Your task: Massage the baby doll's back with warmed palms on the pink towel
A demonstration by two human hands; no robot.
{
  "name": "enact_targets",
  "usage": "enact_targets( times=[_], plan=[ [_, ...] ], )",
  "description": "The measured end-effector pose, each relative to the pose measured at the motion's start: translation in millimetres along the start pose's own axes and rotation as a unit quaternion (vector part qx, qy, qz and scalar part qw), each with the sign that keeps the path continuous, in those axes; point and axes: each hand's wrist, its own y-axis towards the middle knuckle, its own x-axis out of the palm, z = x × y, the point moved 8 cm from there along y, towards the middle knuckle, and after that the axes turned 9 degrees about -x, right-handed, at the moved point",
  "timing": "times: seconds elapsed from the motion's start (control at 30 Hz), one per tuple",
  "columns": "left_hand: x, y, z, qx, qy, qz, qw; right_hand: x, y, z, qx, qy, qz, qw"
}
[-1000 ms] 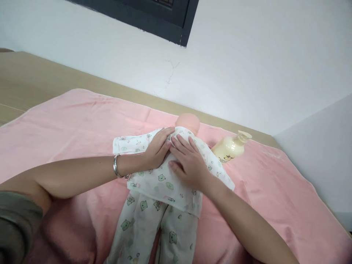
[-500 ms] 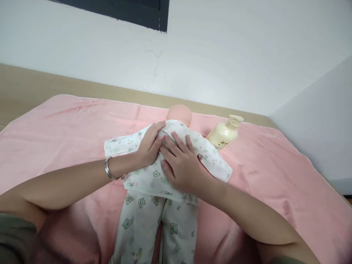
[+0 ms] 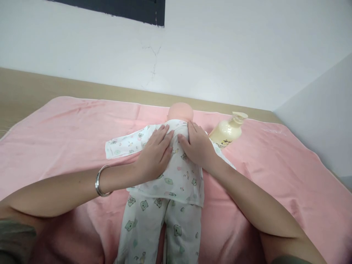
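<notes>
A baby doll (image 3: 180, 111) lies face down on a pink towel (image 3: 68, 124), dressed in white pyjamas (image 3: 176, 176) printed with small green bears. My left hand (image 3: 155, 152) rests flat on the left side of its upper back, fingers stretched out towards the shoulder. My right hand (image 3: 196, 145) lies flat on the right side of the back, fingers spread, thumb pointing inward. The two hands sit side by side, apart by a narrow gap. A silver bangle (image 3: 98, 181) circles my left wrist.
A cream pump bottle (image 3: 227, 131) lies on the towel just right of the doll's shoulder. The towel covers a wooden surface (image 3: 33, 86) against a white wall. A dark frame (image 3: 123, 9) hangs at the top.
My right hand has slid from the middle of the doll's back to its right side, and my left hand has moved slightly down. The hands now lie apart instead of overlapping.
</notes>
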Motion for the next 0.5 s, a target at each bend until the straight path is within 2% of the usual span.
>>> enact_targets(
  times=[0.1,0.23,0.33,0.4,0.5],
  plan=[
    [2.1,2.8,2.0,0.002,0.013,-0.030,0.999,-4.7,-5.5,-9.8,-0.004,-0.031,-0.012,0.999],
    [1.2,34.0,-19.0,-0.077,0.009,-0.065,0.995,-8.4,-25.0,-39.1,-0.034,-0.093,-0.031,0.995],
    [-3.1,50.7,-21.7,-0.098,0.012,-0.082,0.992,-8.0,-30.8,-50.1,-0.047,-0.105,-0.052,0.992],
    [-5.9,49.5,-16.8,-0.101,0.029,-0.088,0.991,-7.4,-24.7,-42.8,-0.043,-0.075,-0.061,0.994],
    [-7.6,33.2,-6.0,-0.101,0.073,-0.091,0.988,-5.4,-7.5,-12.0,0.012,-0.028,-0.064,0.998]
  ],
)
